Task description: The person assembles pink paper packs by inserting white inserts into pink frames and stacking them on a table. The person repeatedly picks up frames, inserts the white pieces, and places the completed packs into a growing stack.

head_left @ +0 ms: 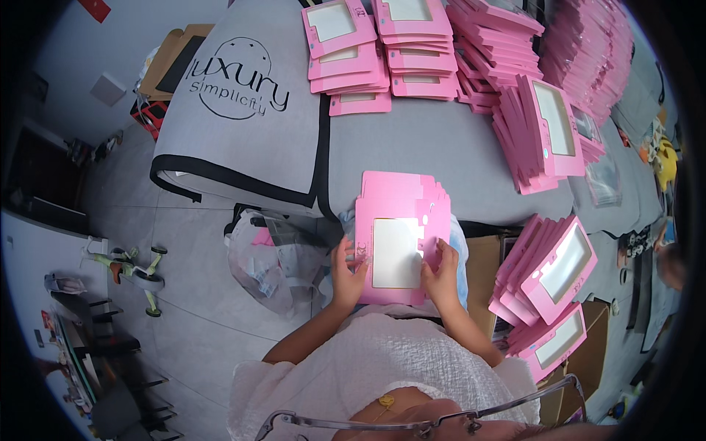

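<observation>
A flat pink cardboard box (397,195) with a pale rectangular window lies on my lap, seemingly on top of others, since several edges show at its upper right. My left hand (348,275) grips its left side, with the thumb near the window. On the opposite side, my right hand (441,273) has its thumb by the window's right edge and its fingers at the cardboard rim. What the fingertips do underneath is hidden.
Piles of similar pink boxes (418,40) cover the far part of the grey sofa (434,140). More lean in stacks (544,272) above a brown carton (482,272) at my right. A clear plastic bag (276,257) of scraps and a small green bike (136,272) stand to the left.
</observation>
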Tool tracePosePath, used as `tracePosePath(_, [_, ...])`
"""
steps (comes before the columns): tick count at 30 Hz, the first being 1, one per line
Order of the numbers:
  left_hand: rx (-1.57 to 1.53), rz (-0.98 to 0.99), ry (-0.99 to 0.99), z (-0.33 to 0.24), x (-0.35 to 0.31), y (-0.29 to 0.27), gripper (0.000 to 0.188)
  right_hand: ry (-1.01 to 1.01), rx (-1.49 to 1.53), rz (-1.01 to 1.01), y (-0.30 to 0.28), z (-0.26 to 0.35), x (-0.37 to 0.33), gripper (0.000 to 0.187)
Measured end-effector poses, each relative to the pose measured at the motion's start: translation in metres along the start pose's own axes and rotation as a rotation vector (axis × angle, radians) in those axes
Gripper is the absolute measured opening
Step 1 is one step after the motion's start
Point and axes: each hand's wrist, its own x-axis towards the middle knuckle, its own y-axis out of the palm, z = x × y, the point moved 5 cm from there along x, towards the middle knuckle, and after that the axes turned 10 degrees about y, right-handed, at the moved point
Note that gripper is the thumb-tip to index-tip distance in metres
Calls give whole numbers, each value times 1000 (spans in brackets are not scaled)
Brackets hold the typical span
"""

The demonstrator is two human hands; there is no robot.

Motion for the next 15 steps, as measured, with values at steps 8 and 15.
tracePosePath(8, [1, 33, -71, 36, 1, -5, 34, 397, 425, 282, -9, 0, 9, 43])
tracePosePath(15, [-487, -30, -130, 0, 34, 1, 9, -50, 630, 386, -38, 52, 14, 41])
